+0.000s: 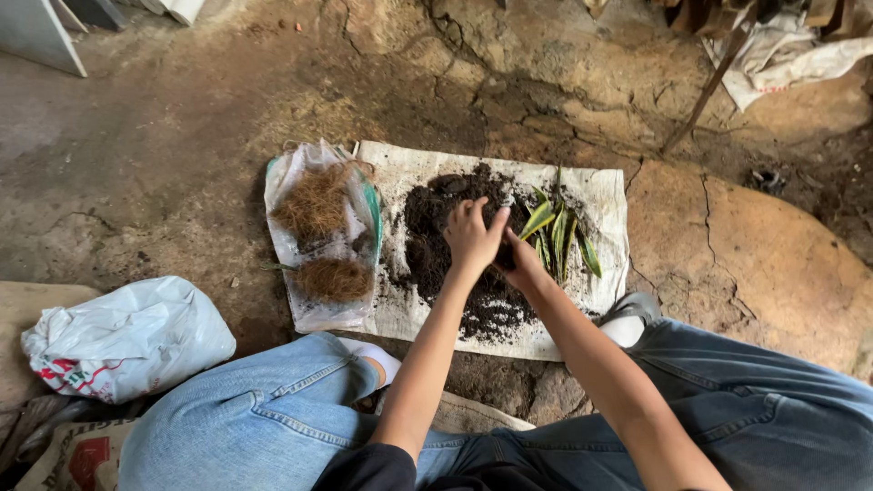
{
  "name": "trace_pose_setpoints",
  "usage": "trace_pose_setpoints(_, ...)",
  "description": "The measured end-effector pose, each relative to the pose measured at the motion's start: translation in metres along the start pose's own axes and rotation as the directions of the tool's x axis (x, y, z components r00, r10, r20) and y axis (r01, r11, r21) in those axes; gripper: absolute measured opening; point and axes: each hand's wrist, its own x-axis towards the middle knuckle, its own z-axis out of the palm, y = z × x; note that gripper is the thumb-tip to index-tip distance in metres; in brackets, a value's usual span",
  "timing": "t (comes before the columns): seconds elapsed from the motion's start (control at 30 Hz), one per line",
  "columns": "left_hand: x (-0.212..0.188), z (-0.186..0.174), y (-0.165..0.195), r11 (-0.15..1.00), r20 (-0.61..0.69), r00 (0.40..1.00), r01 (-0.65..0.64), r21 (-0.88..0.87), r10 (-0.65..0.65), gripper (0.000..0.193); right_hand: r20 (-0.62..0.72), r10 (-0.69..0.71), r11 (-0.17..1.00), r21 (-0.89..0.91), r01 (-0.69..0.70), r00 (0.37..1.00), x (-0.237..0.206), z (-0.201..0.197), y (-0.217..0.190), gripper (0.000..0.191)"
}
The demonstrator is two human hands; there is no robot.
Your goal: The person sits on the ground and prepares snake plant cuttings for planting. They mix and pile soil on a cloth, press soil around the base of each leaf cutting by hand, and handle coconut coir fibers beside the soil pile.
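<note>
**Hands deep in the soil beside the young plants**

The person sat on the ground with both hands meeting over a heap of dark soil [455, 264] spread on a white sack [605, 195]. The left hand [471, 235] lay palm down on the heap, fingers curled and gathering soil. The right hand [520, 262] pressed in just beside it, touching it, though whether it gripped anything could not be told from this angle. The striped green plants [556, 238] lay on the sack right next to the hands. Working well here probably meant crumbling lumps gently and keeping soil on the sack, away from the leaves. A plastic bag of brown coconut fibre [320, 227] lay open to the left, touching the sack's edge.
</note>
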Motion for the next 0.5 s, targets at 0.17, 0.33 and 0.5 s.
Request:
trace_pose_setpoints(0.17,0.017,0.003,-0.022,0.993,-0.016,1.0,0.011,-0.119,-0.013,0.063,0.019,0.001,0.994,0.108,-0.003,1.0,0.012,-0.012,-0.007,0.035)
trace_pose_setpoints(0.33,0.017,0.015,-0.038,0.949,0.139,0.99,0.059,-0.309,-0.016,0.066,-0.127,-0.147,0.989,-0.015,0.146,0.981,0.007,-0.011,-0.005,0.051)
trace_pose_setpoints(0.5,0.021,0.021,-0.054,0.876,0.556,0.829,0.226,-0.427,0.057,0.077,-0.046,-0.176,0.946,-0.286,0.156,0.983,0.015,-0.008,0.003,0.045)
